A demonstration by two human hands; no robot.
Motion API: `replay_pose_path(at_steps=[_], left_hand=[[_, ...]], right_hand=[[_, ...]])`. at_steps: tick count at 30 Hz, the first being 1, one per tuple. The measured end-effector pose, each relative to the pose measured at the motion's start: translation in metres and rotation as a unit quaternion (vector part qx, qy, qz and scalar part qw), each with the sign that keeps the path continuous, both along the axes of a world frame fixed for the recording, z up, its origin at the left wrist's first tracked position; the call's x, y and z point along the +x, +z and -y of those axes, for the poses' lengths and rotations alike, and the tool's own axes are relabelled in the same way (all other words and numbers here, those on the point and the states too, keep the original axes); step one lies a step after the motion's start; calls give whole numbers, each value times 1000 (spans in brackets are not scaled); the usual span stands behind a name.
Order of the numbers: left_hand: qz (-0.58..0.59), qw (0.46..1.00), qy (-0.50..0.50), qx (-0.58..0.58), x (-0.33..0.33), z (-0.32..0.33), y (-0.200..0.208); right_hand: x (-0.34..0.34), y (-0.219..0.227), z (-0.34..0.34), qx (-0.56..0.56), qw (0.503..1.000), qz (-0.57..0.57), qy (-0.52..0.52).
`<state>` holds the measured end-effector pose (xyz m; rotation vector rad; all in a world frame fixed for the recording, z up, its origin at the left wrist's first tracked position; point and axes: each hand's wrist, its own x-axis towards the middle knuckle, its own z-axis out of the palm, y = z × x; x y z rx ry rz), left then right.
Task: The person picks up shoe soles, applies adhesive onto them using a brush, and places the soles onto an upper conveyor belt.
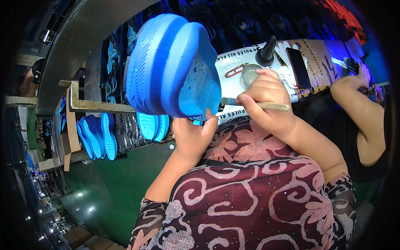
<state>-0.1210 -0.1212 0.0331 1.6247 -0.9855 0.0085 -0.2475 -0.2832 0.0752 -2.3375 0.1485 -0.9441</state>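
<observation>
My left hand grips a large blue shoe sole from below, thumb on its near edge. The sole is tilted up, its ridged side wall banded in lighter and darker blue, and its dotted inner face turned toward my right hand. My right hand is closed around a flat brush with a pale wooden handle. The bristles point left, close to the sole's rim; whether they touch it I cannot tell. Just behind my right fingers sits a small round translucent cup.
Red thread snips, a black nozzle bottle, white gloves and a dark phone lie on the taped work surface. At left, more blue soles stand beside a metal frame bar. Another person's arm rests at right.
</observation>
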Motion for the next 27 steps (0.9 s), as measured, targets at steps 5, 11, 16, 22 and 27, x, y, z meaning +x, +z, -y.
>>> replay_pose_path(at_steps=[5, 11, 16, 22, 27], left_hand=[[-7, 1000, 16, -7, 0, -2, -10], [-34, 999, 12, -22, -1, 2, -12], [-51, 996, 1, -76, -3, 8, -8], [16, 998, 9, -67, -2, 7, -8], [113, 992, 21, 53, 3, 4, 3]], right_hand=[[-4, 6, 1, -50, 998, 4, -26], [-2, 3, -2, -24, 998, 31, 49], [2, -5, -7, -4, 998, 53, 39], [-4, -3, -4, 1, 999, 27, 38], [-14, 2, 2, 30, 999, 1, 16]])
